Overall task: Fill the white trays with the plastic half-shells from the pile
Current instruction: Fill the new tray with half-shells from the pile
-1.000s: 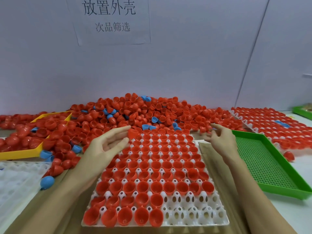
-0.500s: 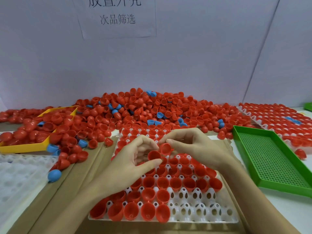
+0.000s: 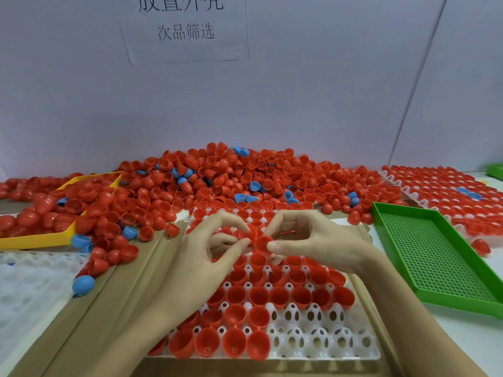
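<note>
A: Hands?
B: Both at frame centre, over the white plastic tray with moulded cup sockets (image 3: 321, 346). Left hand (image 3: 201, 257) has thumb and forefinger pinched on a red plastic half-shell (image 3: 249, 234). Right hand (image 3: 313, 240) has its grip closed on a second red half-shell (image 3: 262, 244), thumb on the rim. The two shells touch each other, held above the tray's middle rows.

A: Tray fill?
B: Mostly full of red shells, open side up. Empty sockets at the lower right corner, along the front row and part of the one behind it.

A: Pile?
B: Big heap of red half-shells (image 3: 217, 180) across the middle of the frame against the wall, a few blue half-shells (image 3: 255, 186) mixed in. Yellow plastic tray (image 3: 35, 238) at the left, heaped with red. Filled white tray (image 3: 446, 191) at the upper right. Green perforated plastic tray (image 3: 435, 257) at the right, nothing in it. Loose blue shell (image 3: 83, 285) at lower left on brown cardboard (image 3: 114, 308).

A: Any text?
B: White paper sheet on the wall (image 3: 185, 28), top centre. Top line cut off by the frame, only partly legible. Second line reads 次品筛选.
</note>
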Tool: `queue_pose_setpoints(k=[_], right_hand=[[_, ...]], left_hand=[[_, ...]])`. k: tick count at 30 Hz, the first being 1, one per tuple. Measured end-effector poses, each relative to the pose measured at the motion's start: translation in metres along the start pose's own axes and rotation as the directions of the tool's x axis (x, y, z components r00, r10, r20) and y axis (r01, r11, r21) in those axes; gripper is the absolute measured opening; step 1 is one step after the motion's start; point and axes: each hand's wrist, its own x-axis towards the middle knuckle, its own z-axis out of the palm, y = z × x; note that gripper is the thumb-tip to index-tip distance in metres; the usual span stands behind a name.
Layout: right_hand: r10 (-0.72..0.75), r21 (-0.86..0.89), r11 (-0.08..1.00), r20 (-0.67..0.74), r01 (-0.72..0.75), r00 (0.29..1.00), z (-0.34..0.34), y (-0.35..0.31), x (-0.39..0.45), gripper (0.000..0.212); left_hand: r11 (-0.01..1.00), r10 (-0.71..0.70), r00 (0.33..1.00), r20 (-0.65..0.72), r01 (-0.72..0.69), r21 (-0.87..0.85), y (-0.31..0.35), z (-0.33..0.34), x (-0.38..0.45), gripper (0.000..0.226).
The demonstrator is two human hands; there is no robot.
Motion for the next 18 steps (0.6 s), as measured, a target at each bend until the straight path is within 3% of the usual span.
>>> queue_pose_setpoints(k=[3,6,9,12,16,18], right_hand=[[0.006,-0.030,1.000,0.049,-0.005,0.999,0.004,-0.001,0.002,0.018],[-0.009,0.014,1.000,0.074,0.008,0.997,0.003,-0.002,0.002,0.019],[-0.025,0.205,0.979,0.011,0.022,1.000,-0.002,-0.001,0.002,0.025],[-0.061,0.184,0.981,-0.034,0.067,0.998,-0.002,0.001,0.003,0.020],[-0.088,0.001,0.996,-0.066,0.088,0.994,0.006,0.004,0.006,0.025],[-0.076,-0.041,0.996,-0.052,0.074,0.996,0.006,0.003,0.005,0.027]], left_hand=[[1.000,-0.010,1.000,-0.027,0.011,0.022,0.004,0.002,-0.001,0.009],[0.976,-0.186,0.982,0.029,0.188,-0.111,0.005,0.000,-0.001,0.018],[0.832,-0.338,0.919,0.203,0.393,-0.393,0.004,-0.006,0.003,0.024],[0.724,-0.329,0.887,0.324,0.457,-0.517,0.002,-0.009,0.004,0.025],[0.750,-0.252,0.898,0.359,0.416,-0.514,0.003,-0.007,0.002,0.021],[0.883,-0.195,0.937,0.289,0.296,-0.365,0.006,-0.007,0.001,0.015]])
